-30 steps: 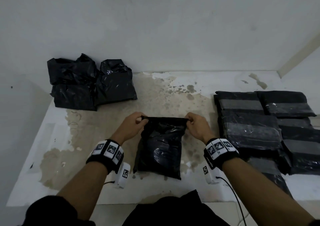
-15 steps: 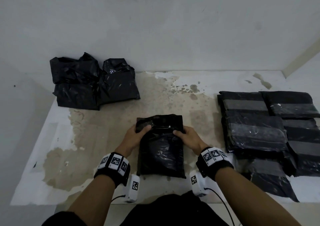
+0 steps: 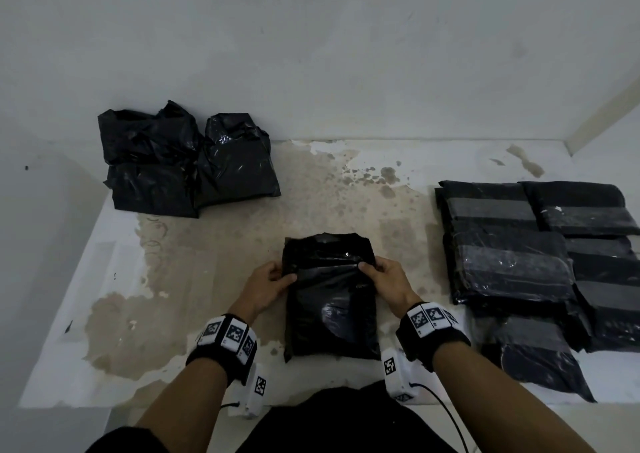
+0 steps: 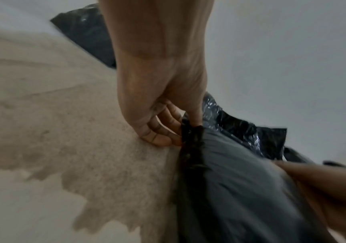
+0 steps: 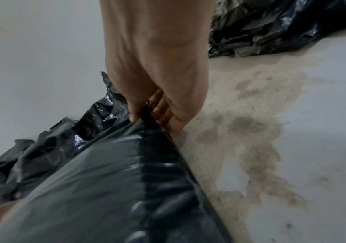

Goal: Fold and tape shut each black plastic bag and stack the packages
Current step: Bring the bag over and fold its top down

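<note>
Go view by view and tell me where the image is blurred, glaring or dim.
Head view: dim and flat, small glare spots on the middle bag, wall lines bowed by the wide lens. Left wrist view: left hand fairly sharp, the near bag and right hand smeared. Right wrist view: the near plastic blurred, glints beside the right hand's fingers.

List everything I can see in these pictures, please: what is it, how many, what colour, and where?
Bag being folded: one, black plastic, centre of the table, top flap folded towards the person.
Untaped bags: a crumpled black heap, exact count unclear, far left by the wall.
Taped packages: several, black with grey tape bands, overlapping on the right.
Table: one, white with worn beige patches.
Wall: white, behind the table.
Wrist bands: two, black with white coded tags, one per wrist.
Left hand: pinches the bag's left edge.
Right hand: pinches the bag's right edge.
</note>
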`<act>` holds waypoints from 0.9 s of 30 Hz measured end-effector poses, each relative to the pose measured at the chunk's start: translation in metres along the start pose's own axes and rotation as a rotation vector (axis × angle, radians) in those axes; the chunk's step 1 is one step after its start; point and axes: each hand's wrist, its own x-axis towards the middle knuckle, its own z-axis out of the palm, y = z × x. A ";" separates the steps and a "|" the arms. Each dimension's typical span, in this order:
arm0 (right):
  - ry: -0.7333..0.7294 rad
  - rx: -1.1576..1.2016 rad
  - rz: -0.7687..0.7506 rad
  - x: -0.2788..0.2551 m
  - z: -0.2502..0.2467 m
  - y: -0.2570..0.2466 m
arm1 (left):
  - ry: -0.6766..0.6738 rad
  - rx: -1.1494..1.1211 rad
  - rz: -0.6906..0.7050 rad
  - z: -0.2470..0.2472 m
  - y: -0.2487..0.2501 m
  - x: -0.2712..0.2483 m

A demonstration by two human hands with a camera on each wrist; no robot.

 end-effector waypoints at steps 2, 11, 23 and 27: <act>0.006 -0.057 -0.034 -0.001 -0.002 0.000 | -0.015 0.094 0.048 -0.002 -0.008 0.001; -0.114 -0.277 -0.120 0.000 -0.019 0.010 | 0.108 0.196 0.080 0.001 -0.001 0.003; 0.011 -0.019 -0.097 0.007 -0.010 -0.029 | 0.200 -0.378 0.035 0.013 0.025 0.018; -0.013 0.046 -0.108 0.010 -0.011 -0.040 | 0.165 -0.336 0.064 0.009 0.032 0.024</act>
